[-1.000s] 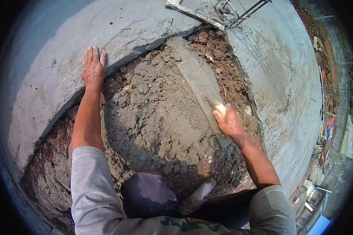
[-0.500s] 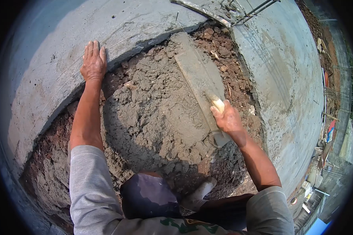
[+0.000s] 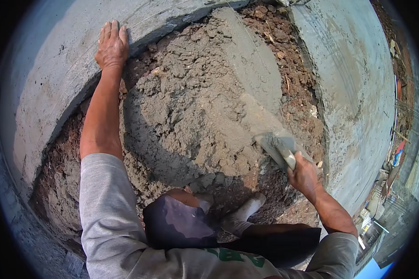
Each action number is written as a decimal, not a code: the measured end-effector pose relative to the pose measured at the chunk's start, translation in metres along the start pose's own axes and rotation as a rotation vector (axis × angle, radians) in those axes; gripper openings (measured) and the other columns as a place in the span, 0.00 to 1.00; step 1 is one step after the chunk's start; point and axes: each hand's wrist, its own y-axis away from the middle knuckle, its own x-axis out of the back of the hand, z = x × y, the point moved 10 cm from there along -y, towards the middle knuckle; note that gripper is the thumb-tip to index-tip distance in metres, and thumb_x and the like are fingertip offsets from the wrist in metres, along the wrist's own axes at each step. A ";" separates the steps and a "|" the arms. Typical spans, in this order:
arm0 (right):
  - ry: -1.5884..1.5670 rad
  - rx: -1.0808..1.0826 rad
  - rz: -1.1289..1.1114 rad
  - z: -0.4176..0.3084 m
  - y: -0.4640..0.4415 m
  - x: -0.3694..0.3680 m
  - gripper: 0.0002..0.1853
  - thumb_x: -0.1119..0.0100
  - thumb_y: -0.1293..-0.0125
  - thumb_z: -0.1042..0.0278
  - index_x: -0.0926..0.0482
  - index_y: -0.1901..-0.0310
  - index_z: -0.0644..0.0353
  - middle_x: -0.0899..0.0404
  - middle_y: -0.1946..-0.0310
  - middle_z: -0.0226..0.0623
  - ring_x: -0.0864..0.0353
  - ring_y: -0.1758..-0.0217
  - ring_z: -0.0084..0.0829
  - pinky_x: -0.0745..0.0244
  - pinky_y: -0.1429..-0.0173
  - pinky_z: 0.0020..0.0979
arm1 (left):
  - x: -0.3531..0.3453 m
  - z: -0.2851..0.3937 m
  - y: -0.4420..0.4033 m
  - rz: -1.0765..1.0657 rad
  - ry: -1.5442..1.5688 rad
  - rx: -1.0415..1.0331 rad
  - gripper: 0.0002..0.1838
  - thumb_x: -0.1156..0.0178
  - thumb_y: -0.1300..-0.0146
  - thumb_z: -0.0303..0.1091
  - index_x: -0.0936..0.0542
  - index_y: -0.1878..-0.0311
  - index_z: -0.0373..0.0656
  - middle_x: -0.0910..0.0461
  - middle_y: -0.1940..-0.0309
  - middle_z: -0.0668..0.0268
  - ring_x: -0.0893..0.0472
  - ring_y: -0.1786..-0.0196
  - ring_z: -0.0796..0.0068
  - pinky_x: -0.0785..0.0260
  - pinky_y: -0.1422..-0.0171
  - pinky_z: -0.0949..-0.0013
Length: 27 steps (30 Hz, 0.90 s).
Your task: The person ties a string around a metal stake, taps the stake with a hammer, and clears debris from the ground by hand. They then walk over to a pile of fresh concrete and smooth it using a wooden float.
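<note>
Compared with half a second ago, the right hand (image 3: 305,176) has moved back toward the body and outward, bringing the trowel (image 3: 271,143) with it. The smooth strip (image 3: 251,56) where the blade lay is now exposed, ahead of the right fingers. The left hand (image 3: 111,48) has kept its place on the left slab (image 3: 51,79), by the edge. The wood (image 3: 284,2), far ahead of the right fingers, is now mostly cut off by the top of the view.

Count: two hands, one trowel, two slabs, two feet. The left fingers lie flat and nearly together, pointing forward, the thumb slightly apart. The right fingers are curled round the trowel's handle, with the blade ahead and to the left of them. Rough mortar (image 3: 181,102) lies between the two sets of fingers. Red soil (image 3: 295,79) runs ahead of the right fingers; beyond it, to their right, is the right slab (image 3: 354,102).

The right fingertips are hidden by the grip. The blade is blurred, and where its far end stops cannot be told. Of the feet (image 3: 247,208), nearer the body than either hand's fingers, the left is partly covered by the knee (image 3: 177,223). Clutter beyond the right slab is too small to identify.
</note>
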 end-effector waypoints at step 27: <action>-0.771 0.091 -0.302 -0.160 -0.051 -0.059 0.27 0.37 0.41 0.63 0.35 0.44 0.64 0.21 0.70 0.54 0.19 0.62 0.56 0.24 0.58 0.48 | 0.017 0.006 0.005 0.037 0.029 0.046 0.27 0.62 0.25 0.54 0.32 0.30 0.53 0.35 0.29 0.62 0.39 0.26 0.62 0.42 0.26 0.62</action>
